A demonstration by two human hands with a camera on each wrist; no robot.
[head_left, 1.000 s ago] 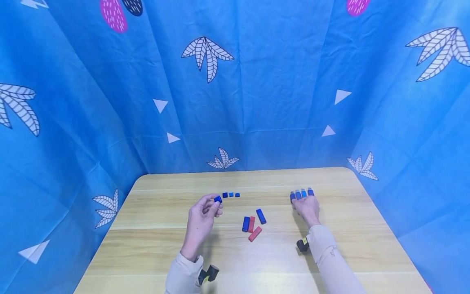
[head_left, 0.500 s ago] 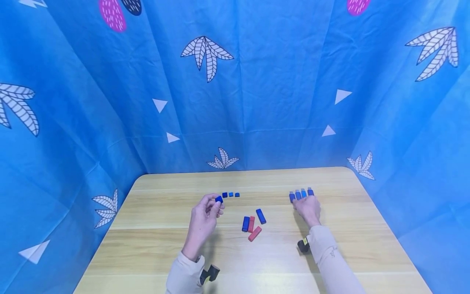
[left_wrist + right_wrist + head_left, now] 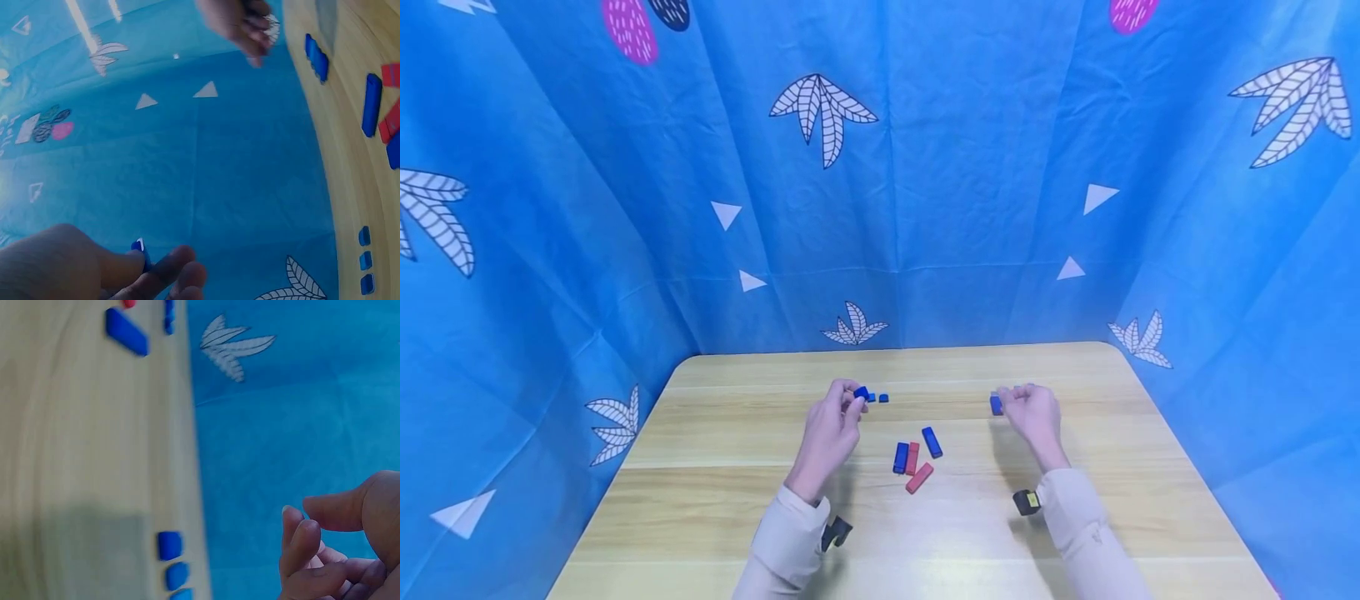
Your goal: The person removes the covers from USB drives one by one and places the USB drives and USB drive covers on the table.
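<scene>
Between thumb and fingertips my left hand (image 3: pixel 831 433) pinches a small blue cap (image 3: pixel 861 392), its edge also showing in the left wrist view. Several loose blue caps (image 3: pixel 365 260) lie in a row on the table near that hand. My right hand (image 3: pixel 1033 417) hovers over a row of uncapped blue USB flash drives (image 3: pixel 996 405) and hides most of them in the head view. Its thumb and index fingertips are close together in the right wrist view, the fingers loosely bent with nothing showing between them.
Two red USB drives (image 3: pixel 920 478) and two blue ones, including a slanted blue drive (image 3: pixel 932 442), lie mid-table between the hands. A blue curtain (image 3: pixel 925 208) hangs behind the far edge of the wooden table (image 3: pixel 955 550).
My left hand has moved slightly right and away from me with the blue cap. My right hand has risen from the flash drives, which its fingers reached before.
</scene>
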